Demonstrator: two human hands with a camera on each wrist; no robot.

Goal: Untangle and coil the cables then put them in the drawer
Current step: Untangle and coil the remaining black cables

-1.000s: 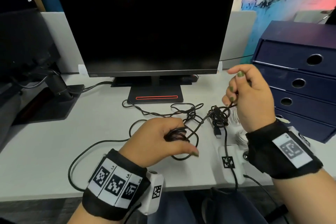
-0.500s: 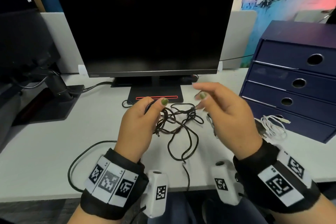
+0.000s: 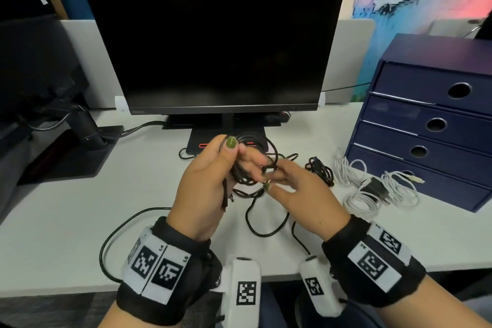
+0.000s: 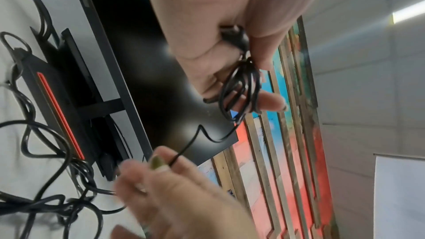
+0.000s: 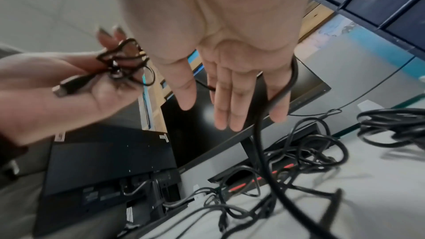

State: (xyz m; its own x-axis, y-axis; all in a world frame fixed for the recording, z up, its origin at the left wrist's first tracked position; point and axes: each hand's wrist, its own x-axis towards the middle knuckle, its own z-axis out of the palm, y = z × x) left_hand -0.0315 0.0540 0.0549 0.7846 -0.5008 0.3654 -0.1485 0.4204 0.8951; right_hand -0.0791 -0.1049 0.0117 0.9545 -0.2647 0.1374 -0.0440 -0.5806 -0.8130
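Note:
My left hand (image 3: 239, 157) is raised in front of the monitor stand and grips a small coil of thin black cable (image 3: 239, 176) wound round its fingers, with the thumb pressed on top. The right wrist view shows the cable's USB plug (image 5: 69, 84) lying in that palm. My right hand (image 3: 269, 178) is just to the right of the coil with straight fingers. The cable's free run passes between its thumb and forefinger (image 4: 172, 161). The rest of that cable (image 3: 266, 231) trails down in loops onto the white desk (image 3: 66, 234).
A second black cable bundle (image 3: 319, 168) and several white cables with a black adapter (image 3: 378, 189) lie to the right, in front of a navy drawer unit (image 3: 431, 125) whose drawers are closed. The monitor (image 3: 213, 40) stands behind, with another screen at far left.
My right hand came in from the upper right to meet the left. Both hands have risen, and the loose black cable is now gathered as loops round my left fingers.

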